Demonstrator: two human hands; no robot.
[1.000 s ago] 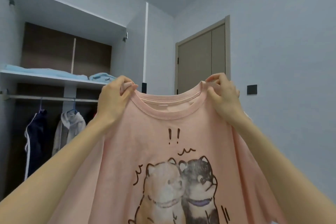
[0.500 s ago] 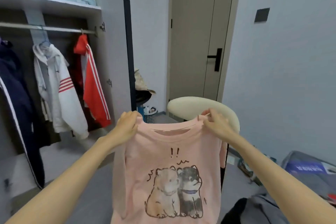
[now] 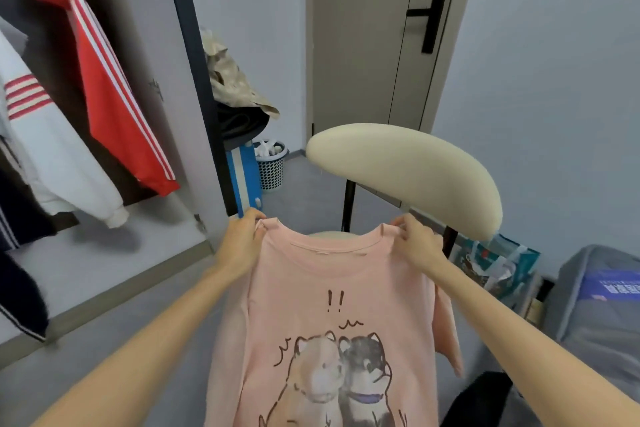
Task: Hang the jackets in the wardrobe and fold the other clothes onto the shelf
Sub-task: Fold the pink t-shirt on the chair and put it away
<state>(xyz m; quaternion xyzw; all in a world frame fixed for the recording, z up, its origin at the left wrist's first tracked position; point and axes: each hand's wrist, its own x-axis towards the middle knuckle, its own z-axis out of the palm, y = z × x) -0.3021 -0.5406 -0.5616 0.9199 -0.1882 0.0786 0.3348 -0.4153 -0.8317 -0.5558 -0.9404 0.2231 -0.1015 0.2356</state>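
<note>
Low in the middle of the frame, the left hand (image 3: 242, 239) and right hand (image 3: 417, 241) each pinch a shoulder of the soft pink T-shirt with two cartoon dogs (image 3: 332, 315). It hangs flat and open, probably ready for folding.

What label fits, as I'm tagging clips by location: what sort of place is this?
Probably a home bedroom: an open wardrobe with hanging jackets, a closed door, and a cushioned chair behind the held pink T-shirt.
</note>
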